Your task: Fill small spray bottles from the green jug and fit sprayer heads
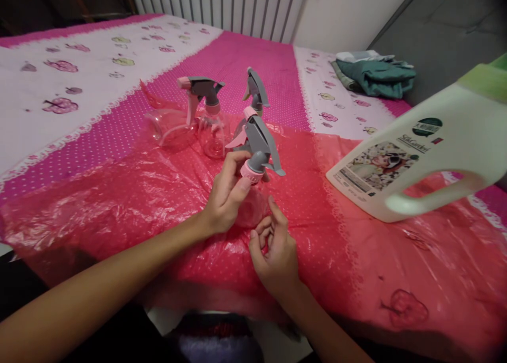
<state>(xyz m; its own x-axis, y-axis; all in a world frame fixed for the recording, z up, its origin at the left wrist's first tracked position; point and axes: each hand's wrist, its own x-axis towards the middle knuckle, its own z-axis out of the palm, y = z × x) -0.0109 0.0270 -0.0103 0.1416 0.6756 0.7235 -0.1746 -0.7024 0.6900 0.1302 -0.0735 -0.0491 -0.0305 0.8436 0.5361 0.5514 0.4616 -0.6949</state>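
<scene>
My left hand [225,199] wraps round the neck and upper side of a clear spray bottle [252,210], its thumb just below the pink collar. The bottle's grey and pink trigger head [257,139] is fitted on top. Beside the lower part of the bottle is my right hand [277,252], fingers loosely curled, with the index fingertip at or very near the bottle's side. Nothing shows in that hand. Just behind stand a second spray bottle [214,139] with a pink nozzle and another grey trigger head [257,88], whose bottle is mostly hidden.
A clear bottle [170,128] lies on its side at the left. To the right stands a large pale-green jug [396,152] with a handle. Red plastic sheeting [119,194] covers the near part of the patterned bedding. Folded green cloth [376,75] lies at the back right.
</scene>
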